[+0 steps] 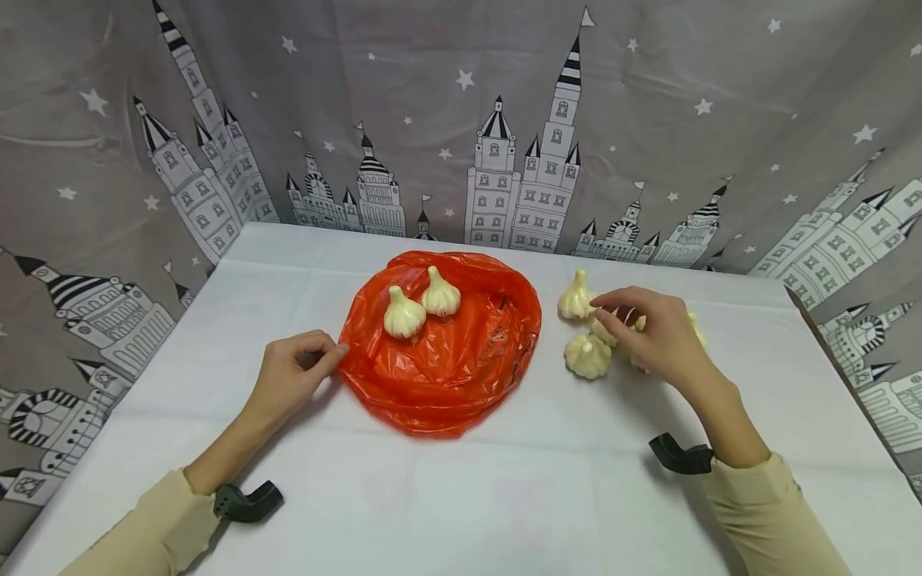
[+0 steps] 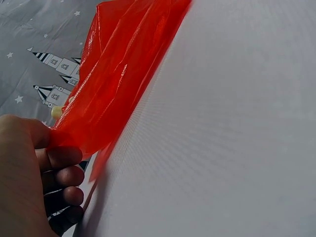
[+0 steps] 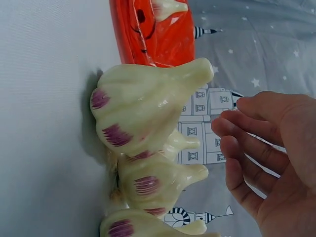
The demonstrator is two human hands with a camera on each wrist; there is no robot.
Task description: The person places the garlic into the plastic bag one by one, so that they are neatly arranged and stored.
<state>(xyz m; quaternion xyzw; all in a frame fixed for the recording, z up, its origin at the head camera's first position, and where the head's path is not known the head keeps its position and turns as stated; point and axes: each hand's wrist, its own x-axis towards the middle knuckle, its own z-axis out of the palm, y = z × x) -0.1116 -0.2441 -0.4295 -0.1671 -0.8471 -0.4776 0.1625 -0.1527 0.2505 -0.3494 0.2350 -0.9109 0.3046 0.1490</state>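
My left hand [image 1: 294, 374] pinches the left rim of a red plastic bag [image 1: 461, 344] between thumb and forefinger. The bag lies spread like a shallow bowl, and two garlic bulbs [image 1: 405, 314] sit in its left half. Over a group of garlic bulbs on the right, my right hand [image 1: 657, 336] hovers with loosely bent fingers, holding nothing. In the right wrist view a purple-streaked garlic bulb [image 3: 143, 111] stands nearest the camera, a gap away from the fingertips [image 3: 224, 126]. My right hand partly hides the group in the head view.
A white cloth [image 1: 504, 496] covers the table. Behind it hangs a grey curtain [image 1: 418, 72] printed with castles and stars. Each wrist carries a black camera mount [image 1: 248, 502]. The table's right edge [image 1: 828, 344] runs beyond the garlic group.
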